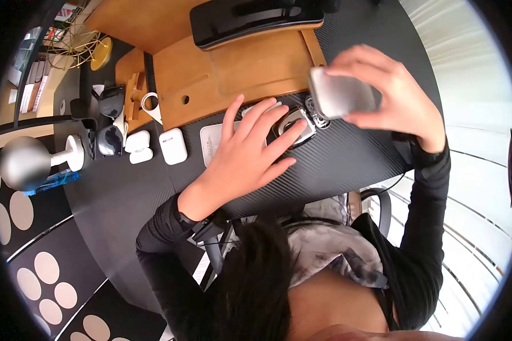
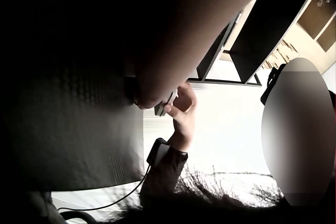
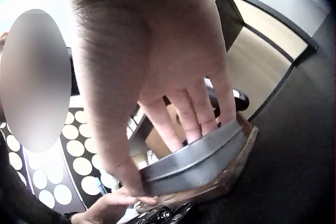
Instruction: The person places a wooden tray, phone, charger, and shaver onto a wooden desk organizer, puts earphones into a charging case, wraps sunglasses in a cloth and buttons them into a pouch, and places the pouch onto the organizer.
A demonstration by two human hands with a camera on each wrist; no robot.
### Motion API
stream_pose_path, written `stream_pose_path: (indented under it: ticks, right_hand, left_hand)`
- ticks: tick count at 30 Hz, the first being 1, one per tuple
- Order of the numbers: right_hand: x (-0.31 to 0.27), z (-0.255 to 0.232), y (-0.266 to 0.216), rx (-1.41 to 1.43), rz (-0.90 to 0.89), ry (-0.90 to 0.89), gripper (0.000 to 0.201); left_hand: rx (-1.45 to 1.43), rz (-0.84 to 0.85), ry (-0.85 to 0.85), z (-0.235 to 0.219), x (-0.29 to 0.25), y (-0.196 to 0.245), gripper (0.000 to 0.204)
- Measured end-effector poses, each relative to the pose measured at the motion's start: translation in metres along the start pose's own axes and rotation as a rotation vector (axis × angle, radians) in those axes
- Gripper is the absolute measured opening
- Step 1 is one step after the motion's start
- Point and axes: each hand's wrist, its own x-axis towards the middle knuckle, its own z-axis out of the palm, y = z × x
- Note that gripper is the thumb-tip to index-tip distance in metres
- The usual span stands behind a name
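In the head view my right hand [image 1: 355, 94] holds a flat grey metal lid [image 1: 333, 94] up above the black desk [image 1: 347, 153], tilted on edge. The right wrist view shows the fingers [image 3: 202, 113] along the top of the lid [image 3: 194, 163] and the thumb at its lower corner. My left hand [image 1: 261, 133] lies spread on the desk. Its straight fingers rest on a shiny silver and black object [image 1: 298, 126] just below the lid. Small metal pieces [image 1: 318, 118] lie beside that object. The left wrist view is mostly dark. It shows the right hand [image 2: 181, 111] from afar.
A wooden stand [image 1: 239, 74] with a black pad [image 1: 250, 20] on top stands behind the hands. White earbud cases [image 1: 173, 146], sunglasses [image 1: 111, 139] and a silver ball lamp [image 1: 23, 162] sit to the left. A white flat item [image 1: 210, 142] lies under the left palm.
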Motion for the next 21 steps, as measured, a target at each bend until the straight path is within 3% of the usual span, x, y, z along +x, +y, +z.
stream_pose_path:
  ticks: [3,6,9,12,14,15,21]
  right_hand:
    - [0.021,0.023,0.009,-0.11,-0.039,0.084,0.031]
    - [0.027,0.033,0.013,-0.155,-0.117,0.154,0.022]
    - [0.019,0.022,0.012,-0.174,-0.078,0.119,0.016]
    - [0.01,0.025,0.015,-0.112,0.011,-0.004,0.029]
    - [0.011,0.032,0.013,-0.177,-0.008,0.032,0.041]
    - [0.012,0.033,0.014,-0.258,-0.007,-0.061,0.052]
    - [0.019,0.053,0.037,-0.214,0.059,-0.052,0.056]
  left_hand:
    - [0.004,0.009,0.023,0.006,0.0,-0.005,0.053]
    - [-0.013,0.008,0.047,0.006,-0.001,-0.009,0.052]
    - [-0.05,-0.011,0.047,0.006,-0.002,-0.008,0.052]
    - [-0.06,-0.035,0.033,0.005,0.001,-0.006,0.054]
    - [-0.063,-0.051,0.017,0.005,0.001,-0.005,0.055]
    - [-0.064,-0.059,0.035,0.006,0.002,-0.005,0.057]
    - [-0.054,-0.076,0.058,0.01,0.015,-0.001,0.066]
